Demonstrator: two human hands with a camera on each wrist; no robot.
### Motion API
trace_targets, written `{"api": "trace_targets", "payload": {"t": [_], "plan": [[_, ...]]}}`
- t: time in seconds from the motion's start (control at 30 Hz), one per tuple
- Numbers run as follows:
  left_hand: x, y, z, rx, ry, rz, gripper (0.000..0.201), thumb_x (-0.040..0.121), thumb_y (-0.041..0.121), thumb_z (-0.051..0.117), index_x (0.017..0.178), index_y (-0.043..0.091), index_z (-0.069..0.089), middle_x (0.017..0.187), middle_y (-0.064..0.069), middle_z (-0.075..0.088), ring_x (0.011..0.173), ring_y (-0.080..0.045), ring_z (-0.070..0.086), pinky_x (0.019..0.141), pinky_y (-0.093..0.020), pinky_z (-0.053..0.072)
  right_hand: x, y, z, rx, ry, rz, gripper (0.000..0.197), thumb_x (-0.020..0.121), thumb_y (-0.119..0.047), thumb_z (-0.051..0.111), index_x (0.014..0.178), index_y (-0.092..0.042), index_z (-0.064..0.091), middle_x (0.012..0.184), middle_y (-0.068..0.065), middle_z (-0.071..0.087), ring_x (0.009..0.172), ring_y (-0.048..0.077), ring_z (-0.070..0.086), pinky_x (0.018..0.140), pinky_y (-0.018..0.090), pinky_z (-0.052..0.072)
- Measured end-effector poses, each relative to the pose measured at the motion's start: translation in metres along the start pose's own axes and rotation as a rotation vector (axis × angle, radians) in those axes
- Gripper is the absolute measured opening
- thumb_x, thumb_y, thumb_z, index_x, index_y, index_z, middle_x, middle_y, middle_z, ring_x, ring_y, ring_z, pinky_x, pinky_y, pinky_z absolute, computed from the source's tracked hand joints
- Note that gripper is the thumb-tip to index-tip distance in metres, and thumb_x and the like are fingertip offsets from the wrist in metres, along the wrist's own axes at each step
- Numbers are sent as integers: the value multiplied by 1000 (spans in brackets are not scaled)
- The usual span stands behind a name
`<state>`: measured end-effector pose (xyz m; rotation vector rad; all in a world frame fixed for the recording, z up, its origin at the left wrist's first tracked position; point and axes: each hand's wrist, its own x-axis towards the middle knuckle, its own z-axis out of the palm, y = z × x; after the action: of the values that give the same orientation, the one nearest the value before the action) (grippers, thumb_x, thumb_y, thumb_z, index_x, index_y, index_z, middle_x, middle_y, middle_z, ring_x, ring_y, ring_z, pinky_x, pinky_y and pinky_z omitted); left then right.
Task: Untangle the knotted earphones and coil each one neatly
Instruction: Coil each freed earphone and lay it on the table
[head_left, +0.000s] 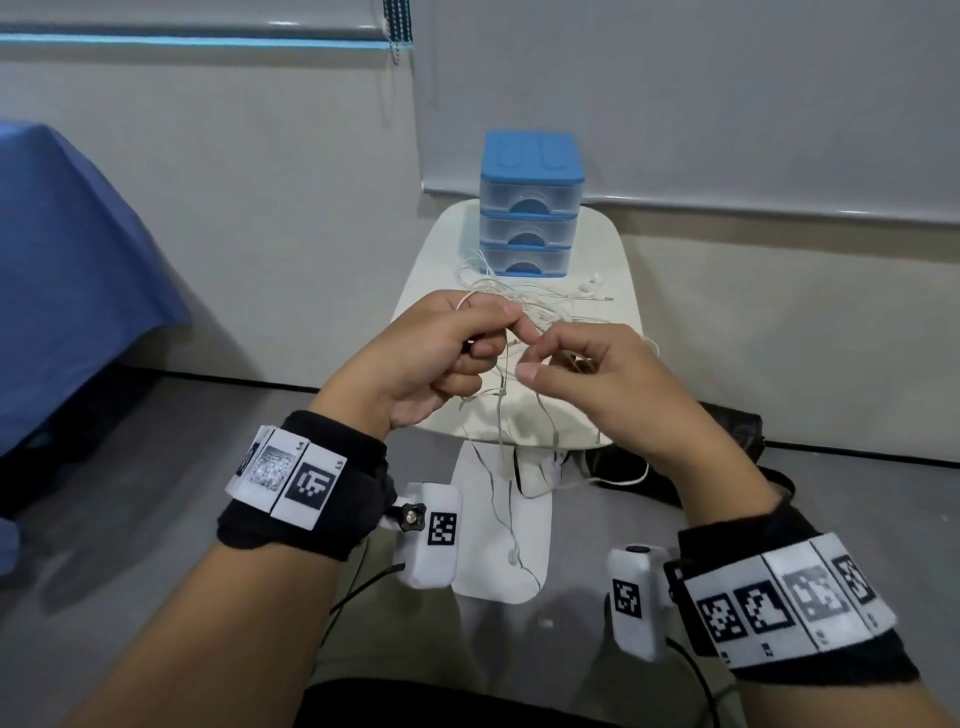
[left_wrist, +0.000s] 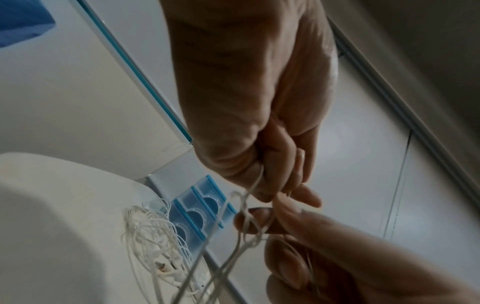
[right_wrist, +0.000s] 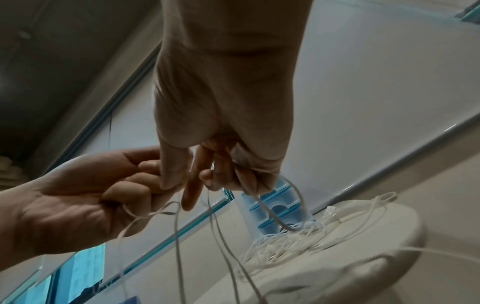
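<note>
A blue-topped, three-drawer clear plastic organizer (head_left: 531, 205) stands at the back of the small white table (head_left: 447, 415); its contents cannot be made out. Thin white earphones (head_left: 524, 299) lie tangled just before it. The left hand (head_left: 441, 353) and right hand (head_left: 587, 374), fingers curled, pinch knotted strands above the table, cords dangling down.

Earphones (head_left: 524, 299): thin white wired sets, knotted together. Main tangle heaped on a small white table (head_left: 613, 249), just before a blue drawer unit (head_left: 530, 208). Several strands are lifted clear, joined at a knot (head_left: 500, 391); one earbud (head_left: 513, 557) dangles below the table edge.
</note>
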<state>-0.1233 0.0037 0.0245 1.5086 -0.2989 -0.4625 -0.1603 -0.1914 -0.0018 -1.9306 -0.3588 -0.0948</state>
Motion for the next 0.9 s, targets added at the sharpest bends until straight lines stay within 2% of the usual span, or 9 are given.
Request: {"api": "trace_targets", "payload": {"t": [0.1, 0.23, 0.37, 0.43, 0.53, 0.6, 0.77, 0.87, 0.9], "plan": [[1, 1, 4, 14, 3, 16, 28, 105, 20, 53, 86, 8, 71, 60, 4, 31, 48, -7, 16, 38, -16, 14, 6, 1, 12, -89, -7, 19, 10, 91, -30, 76, 88, -21, 79, 68, -3, 59, 64, 8, 45, 69, 27, 39], [-1, -4, 0, 10, 69, 68, 21, 103, 18, 58, 84, 13, 66, 62, 3, 35, 46, -6, 20, 38, -15, 17, 11, -7, 16, -110, -10, 19, 24, 97, -24, 70, 75, -14, 76, 57, -16, 59, 56, 1, 47, 60, 18, 36], [-10, -19, -9, 124, -15, 109, 11, 95, 24, 71, 86, 20, 65, 83, 0, 56, 51, -7, 21, 42, -15, 19, 11, -23, 3, 251, 44, 56, 27, 100, -15, 62, 77, -4, 71, 60, 0, 60, 46, 10, 32, 45, 17, 25], [-12, -28, -8, 231, -38, 111, 12, 95, 22, 73, 88, 12, 70, 86, -7, 56, 49, -6, 23, 44, -15, 21, 12, -33, -4, 428, 116, 49, 24, 102, -17, 59, 84, -6, 72, 66, 8, 62, 45, 12, 26, 44, 19, 20], [-12, -44, -7, 291, 3, 71, 17, 98, 14, 67, 93, -2, 70, 69, 10, 65, 47, -7, 29, 45, -13, 25, 14, -48, -18, 549, 240, -13, 23, 105, -19, 55, 90, -9, 69, 78, 11, 70, 45, 10, 30, 42, 18, 21], [-13, -55, -10, 319, 0, 44, 17, 97, 17, 69, 93, 1, 73, 78, 4, 71, 52, -13, 32, 47, -16, 24, 14, -56, -28, 607, 315, -84, 20, 106, -21, 53, 92, -12, 65, 88, 12, 73, 44, 7, 32, 42, 19, 21], [-15, -68, -19, 301, 31, -25, 17, 97, 18, 70, 94, 3, 75, 78, -4, 68, 49, -2, 42, 45, -16, 24, 11, -65, -55, 622, 472, -257, 20, 109, -25, 45, 93, -18, 56, 115, 14, 74, 45, 10, 24, 43, 21, 23], [-15, -73, -24, 250, 24, -64, 8, 92, 19, 75, 88, 13, 77, 83, -7, 69, 58, -20, 32, 45, -16, 24, 9, -67, -62, 618, 557, -314, 20, 109, -27, 44, 93, -19, 53, 125, 15, 71, 45, 10, 25, 43, 20, 24], [-15, -75, -25, 240, 23, -81, 6, 90, 19, 77, 88, 14, 77, 83, -7, 69, 58, -18, 30, 45, -16, 24, 10, -67, -64, 598, 589, -323, 20, 109, -28, 44, 94, -19, 53, 127, 14, 70, 45, 10, 25, 43, 20, 24]]}}
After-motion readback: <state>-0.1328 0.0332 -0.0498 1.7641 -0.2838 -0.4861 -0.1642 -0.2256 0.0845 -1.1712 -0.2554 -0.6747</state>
